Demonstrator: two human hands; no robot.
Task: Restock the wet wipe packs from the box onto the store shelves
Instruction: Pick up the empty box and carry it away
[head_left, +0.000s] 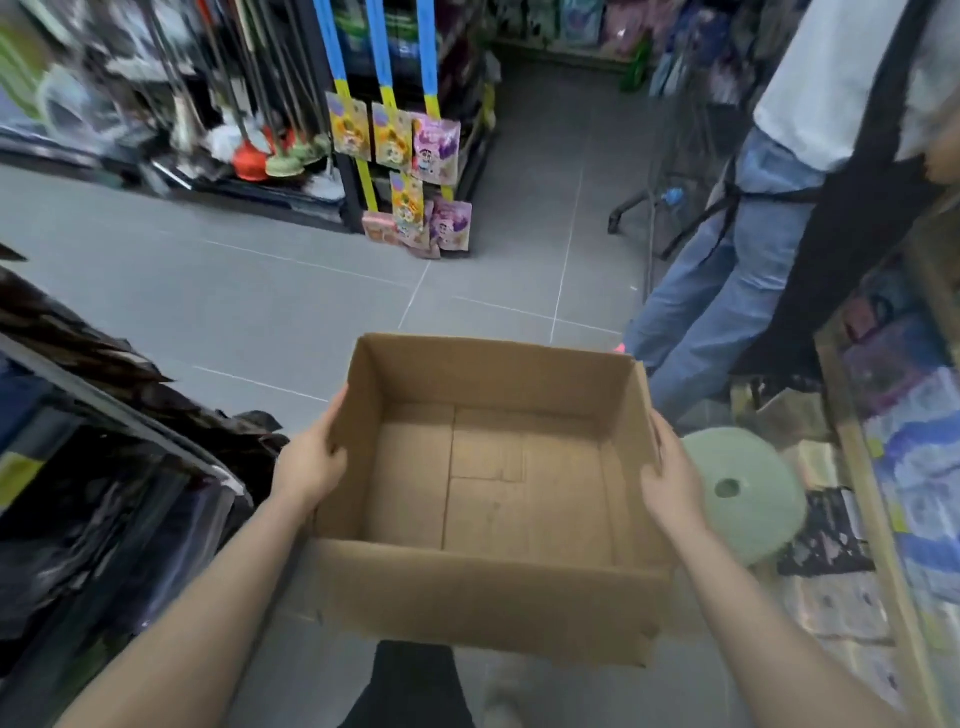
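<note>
I carry an open brown cardboard box (483, 592) in front of me above the grey floor. Its inside is bare; no wet wipe packs show in it. My left hand (311, 460) grips the box's left wall, thumb over the rim. My right hand (670, 475) grips the right wall, with the thumb inside the box. A shelf (878, 519) with colourful packs runs along the right edge of the view.
A person in jeans and a dark apron (737, 291) stands close on the right, by a trolley (670, 171). A pale green round stool (748, 499) sits beside the box. Hanging snack strips (410, 171) and mops (260, 150) stand ahead; dark goods (104, 467) crowd the left.
</note>
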